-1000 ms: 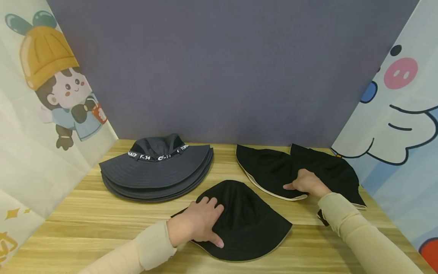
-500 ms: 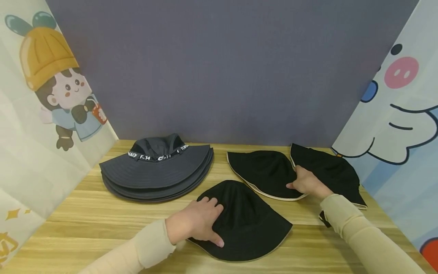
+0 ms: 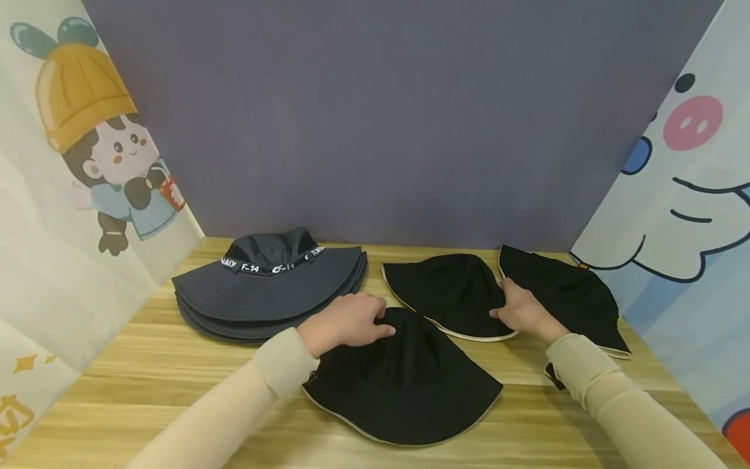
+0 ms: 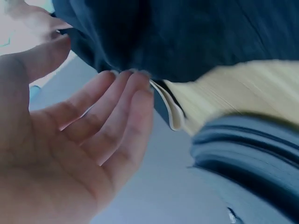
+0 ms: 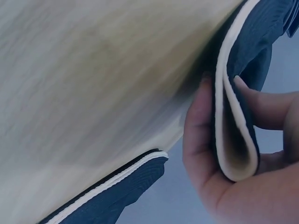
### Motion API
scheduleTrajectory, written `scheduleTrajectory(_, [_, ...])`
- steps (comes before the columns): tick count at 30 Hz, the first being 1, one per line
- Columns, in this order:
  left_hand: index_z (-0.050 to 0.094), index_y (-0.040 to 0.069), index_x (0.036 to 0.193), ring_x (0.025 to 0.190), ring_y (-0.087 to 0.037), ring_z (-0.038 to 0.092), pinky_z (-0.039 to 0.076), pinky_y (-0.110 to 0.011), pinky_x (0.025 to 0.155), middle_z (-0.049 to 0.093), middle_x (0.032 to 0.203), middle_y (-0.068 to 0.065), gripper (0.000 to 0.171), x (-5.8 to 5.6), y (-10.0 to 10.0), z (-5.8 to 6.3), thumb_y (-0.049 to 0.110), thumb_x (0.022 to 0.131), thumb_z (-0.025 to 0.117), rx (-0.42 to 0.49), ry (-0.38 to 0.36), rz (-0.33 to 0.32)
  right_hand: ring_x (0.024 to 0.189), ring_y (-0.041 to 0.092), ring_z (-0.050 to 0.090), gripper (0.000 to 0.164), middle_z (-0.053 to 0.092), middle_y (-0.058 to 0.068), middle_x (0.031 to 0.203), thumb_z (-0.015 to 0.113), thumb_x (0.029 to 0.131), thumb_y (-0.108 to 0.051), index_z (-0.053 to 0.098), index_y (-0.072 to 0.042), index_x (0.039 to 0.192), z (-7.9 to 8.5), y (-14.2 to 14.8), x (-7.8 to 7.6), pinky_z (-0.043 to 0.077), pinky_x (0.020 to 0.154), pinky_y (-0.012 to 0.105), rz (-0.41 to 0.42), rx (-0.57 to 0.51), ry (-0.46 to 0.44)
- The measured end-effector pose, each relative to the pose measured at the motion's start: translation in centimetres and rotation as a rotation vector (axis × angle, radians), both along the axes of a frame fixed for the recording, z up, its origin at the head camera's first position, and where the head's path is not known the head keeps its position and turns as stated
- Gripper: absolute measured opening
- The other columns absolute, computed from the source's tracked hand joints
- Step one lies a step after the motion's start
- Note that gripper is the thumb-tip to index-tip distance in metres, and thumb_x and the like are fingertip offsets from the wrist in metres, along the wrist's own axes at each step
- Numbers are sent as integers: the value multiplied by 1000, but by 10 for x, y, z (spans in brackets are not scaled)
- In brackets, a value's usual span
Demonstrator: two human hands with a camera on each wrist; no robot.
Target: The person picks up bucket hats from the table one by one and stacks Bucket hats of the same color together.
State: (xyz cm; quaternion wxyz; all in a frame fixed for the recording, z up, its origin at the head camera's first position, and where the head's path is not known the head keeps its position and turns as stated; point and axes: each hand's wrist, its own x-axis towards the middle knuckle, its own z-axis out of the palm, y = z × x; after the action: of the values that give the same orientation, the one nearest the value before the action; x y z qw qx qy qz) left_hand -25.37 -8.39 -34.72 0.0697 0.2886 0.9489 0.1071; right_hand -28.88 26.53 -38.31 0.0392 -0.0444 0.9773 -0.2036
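Note:
A black bucket hat [image 3: 404, 397] with a pale brim edge lies nearest me. My left hand [image 3: 346, 319] is over its crown; in the left wrist view the fingers [image 4: 119, 121] are loosely bent with nothing between them, tips close to dark cloth. Whether they touch it I cannot tell. My right hand [image 3: 523, 311] pinches the brim of a second black bucket hat [image 3: 445, 293] farther back. From the right wrist, that folded brim [image 5: 233, 172] runs between thumb and fingers. A third black bucket hat [image 3: 565, 299] lies on the right, partly behind my right hand.
At the back left is a stack of grey bucket hats [image 3: 269, 296], the top one with a lettered band. A grey panel [image 3: 375, 124] closes off the back of the wooden table [image 3: 146, 391]. Printed sheets stand at both sides.
My left hand has lifted off the near hat's left side and moved forward over its crown. The hat in my right hand has shifted left, away from the third hat.

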Motion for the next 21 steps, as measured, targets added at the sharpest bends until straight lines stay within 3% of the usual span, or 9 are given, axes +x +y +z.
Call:
scheduleTrajectory(5, [68,12,102,91,-24,65,53,-46,76,67,102,-3,24,-21,-3,-2,35,98,67,60,63,46,125,56,48,66,43,44,140,71,93,-9,33,18,140,1,-2,2,43,100,61,16,7,32])
scheduleTrajectory(11, [66,12,96,92,-26,66,54,-48,75,67,102,-5,14,-44,-3,-11,26,98,64,119,158,122,124,54,51,65,44,43,140,67,95,-7,30,15,144,1,-3,5,47,95,59,41,-1,60])
scheduleTrajectory(17, [67,8,105,91,-26,64,54,-47,78,65,105,-8,19,-63,5,-10,25,100,61,184,162,180,115,51,58,61,48,42,136,65,94,-3,32,12,143,2,-5,9,49,85,55,54,2,134])
scheduleTrajectory(21, [65,3,118,102,-29,63,53,-47,86,63,114,-11,29,-70,10,-9,27,101,60,194,151,202,115,53,57,58,50,42,134,63,94,-2,33,11,142,3,-9,11,50,85,59,64,8,172])
